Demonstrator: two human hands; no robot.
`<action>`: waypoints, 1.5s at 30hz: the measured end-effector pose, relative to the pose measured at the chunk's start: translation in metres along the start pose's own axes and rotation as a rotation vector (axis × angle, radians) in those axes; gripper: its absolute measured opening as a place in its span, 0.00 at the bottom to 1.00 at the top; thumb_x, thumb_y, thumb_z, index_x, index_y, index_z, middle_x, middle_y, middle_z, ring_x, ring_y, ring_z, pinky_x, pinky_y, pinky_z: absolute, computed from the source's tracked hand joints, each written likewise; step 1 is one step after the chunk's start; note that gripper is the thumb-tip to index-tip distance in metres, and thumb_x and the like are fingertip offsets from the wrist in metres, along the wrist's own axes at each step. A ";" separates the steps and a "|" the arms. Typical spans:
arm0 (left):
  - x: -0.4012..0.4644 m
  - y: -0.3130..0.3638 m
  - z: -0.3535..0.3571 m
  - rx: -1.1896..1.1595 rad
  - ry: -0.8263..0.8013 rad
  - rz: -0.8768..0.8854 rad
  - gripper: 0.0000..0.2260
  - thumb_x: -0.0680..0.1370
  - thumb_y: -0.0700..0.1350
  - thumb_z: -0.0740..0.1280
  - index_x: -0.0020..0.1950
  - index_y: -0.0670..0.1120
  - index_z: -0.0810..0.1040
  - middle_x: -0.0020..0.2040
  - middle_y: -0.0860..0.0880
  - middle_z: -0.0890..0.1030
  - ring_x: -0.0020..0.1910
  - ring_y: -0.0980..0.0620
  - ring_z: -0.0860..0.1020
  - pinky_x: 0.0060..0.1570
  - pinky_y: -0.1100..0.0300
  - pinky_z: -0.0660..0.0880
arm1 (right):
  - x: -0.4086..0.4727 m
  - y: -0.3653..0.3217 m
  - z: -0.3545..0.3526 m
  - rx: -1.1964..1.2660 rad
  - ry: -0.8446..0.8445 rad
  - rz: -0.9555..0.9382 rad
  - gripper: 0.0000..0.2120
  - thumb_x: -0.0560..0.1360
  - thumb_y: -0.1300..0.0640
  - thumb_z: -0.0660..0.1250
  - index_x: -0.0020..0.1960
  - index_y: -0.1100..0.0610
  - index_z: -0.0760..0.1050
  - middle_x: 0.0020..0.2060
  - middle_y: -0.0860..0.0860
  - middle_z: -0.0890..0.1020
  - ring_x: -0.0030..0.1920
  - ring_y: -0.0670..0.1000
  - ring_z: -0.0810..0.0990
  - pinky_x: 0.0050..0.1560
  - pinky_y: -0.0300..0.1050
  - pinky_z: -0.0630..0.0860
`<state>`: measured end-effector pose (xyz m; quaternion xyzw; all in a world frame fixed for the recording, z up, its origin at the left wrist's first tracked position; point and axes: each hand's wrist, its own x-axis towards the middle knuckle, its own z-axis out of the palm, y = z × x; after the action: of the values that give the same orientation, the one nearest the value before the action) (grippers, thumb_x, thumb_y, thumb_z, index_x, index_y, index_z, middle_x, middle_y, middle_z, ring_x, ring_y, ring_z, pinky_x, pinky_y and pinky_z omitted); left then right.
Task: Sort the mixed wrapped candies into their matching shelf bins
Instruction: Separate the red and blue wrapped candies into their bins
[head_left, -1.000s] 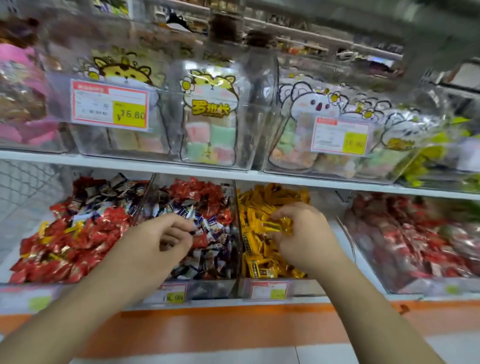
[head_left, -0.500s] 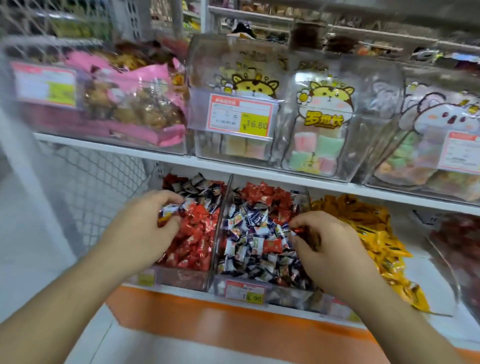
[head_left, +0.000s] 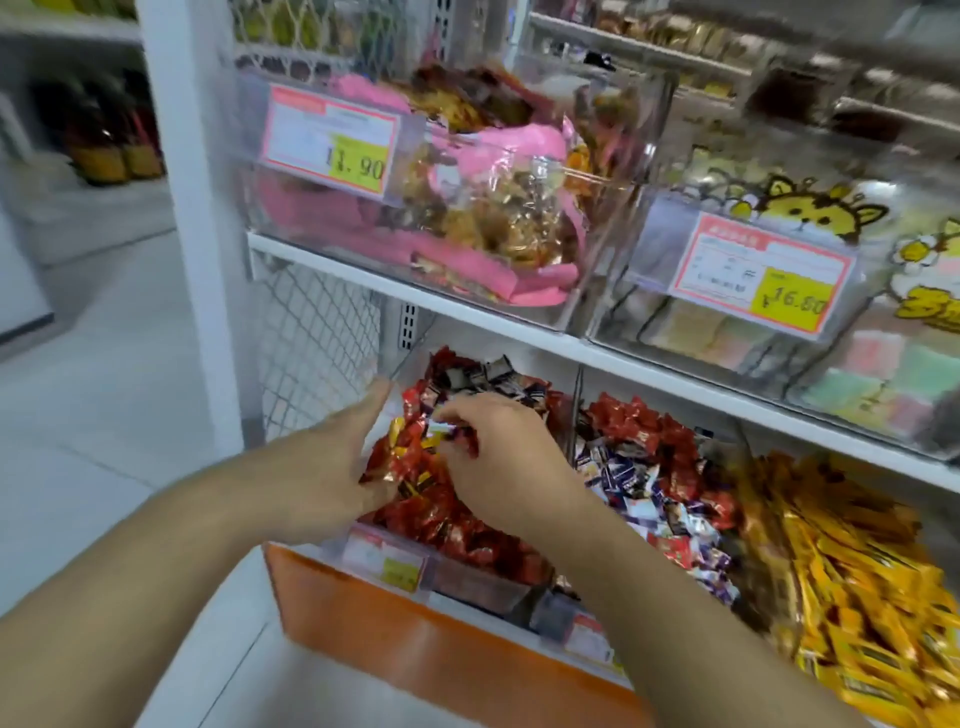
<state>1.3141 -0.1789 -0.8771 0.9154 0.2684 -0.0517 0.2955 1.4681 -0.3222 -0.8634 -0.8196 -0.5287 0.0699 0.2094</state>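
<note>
Candies in red wrappers (head_left: 457, 525) fill the leftmost clear bin (head_left: 478, 582) on the lower shelf, and both of my hands are over that pile. My left hand (head_left: 332, 467) lies along the bin's left edge with its fingers straight and held together, the fingertips reaching toward the back, touching the red heap from the side. My right hand (head_left: 498, 457) sits on top of the pile with its fingers curled, pinching a small pale-wrapped candy (head_left: 441, 428) at the fingertips (the blur keeps me from reading the wrapper). Just right of this bin, behind a clear divider, a second bin holds blue-and-white candies (head_left: 639, 483) mixed with red ones, and further right lies a mass of yellow wrapped candies (head_left: 852, 571). Price tags (head_left: 384, 561) hang on the bin fronts above an orange shelf base (head_left: 415, 639). On the shelf above, a clear box holds pink snack bags (head_left: 493, 208).
</note>
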 end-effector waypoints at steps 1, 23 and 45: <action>0.000 -0.002 -0.002 -0.002 -0.017 -0.004 0.47 0.80 0.60 0.67 0.77 0.67 0.28 0.84 0.53 0.47 0.79 0.49 0.62 0.74 0.57 0.64 | 0.014 -0.003 0.008 0.000 -0.013 0.011 0.14 0.82 0.54 0.66 0.67 0.50 0.79 0.65 0.49 0.79 0.67 0.51 0.75 0.68 0.47 0.74; -0.005 0.006 -0.011 -0.049 0.314 0.086 0.34 0.76 0.56 0.74 0.79 0.57 0.64 0.74 0.55 0.68 0.73 0.53 0.67 0.72 0.57 0.66 | 0.025 -0.017 -0.007 0.518 0.187 0.299 0.12 0.73 0.62 0.72 0.36 0.48 0.86 0.38 0.40 0.86 0.41 0.41 0.83 0.41 0.38 0.77; -0.001 0.009 -0.014 -0.288 0.541 0.070 0.05 0.79 0.54 0.68 0.47 0.55 0.80 0.41 0.58 0.83 0.42 0.61 0.80 0.40 0.62 0.74 | 0.046 0.009 0.020 -0.153 -0.100 0.167 0.10 0.73 0.65 0.69 0.37 0.54 0.85 0.35 0.47 0.86 0.36 0.47 0.83 0.39 0.47 0.84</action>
<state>1.3175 -0.1774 -0.8607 0.8534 0.3102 0.2426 0.3416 1.4890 -0.2786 -0.8808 -0.8699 -0.4721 0.0874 0.1132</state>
